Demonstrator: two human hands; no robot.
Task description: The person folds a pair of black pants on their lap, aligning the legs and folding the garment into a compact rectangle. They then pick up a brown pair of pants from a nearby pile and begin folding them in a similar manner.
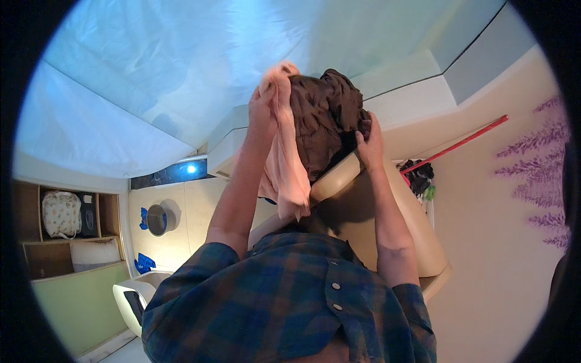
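Note:
My left hand [261,112] is closed on a pale pink cloth [289,169], gripping it near its top while the rest hangs down in folds. Beside it is a crumpled dark brown garment [318,121], and my right hand [369,142] grips that garment at its right side. Both items are raised at the upper middle of the view. Just below them is a tan, curved-rimmed piece [417,248] of furniture or a tub, with a shadowed inside; I cannot tell which it is. My body in a plaid shirt hides part of it.
A pale sheet or panel [181,54] spans the top. On the left are wooden shelves [30,218] with bags, a grey bucket [158,219], blue cloths [144,263] and a white seat-like object [126,302]. At right, a red-handled mop [454,143] lies near a wall with purple flower decals [532,181].

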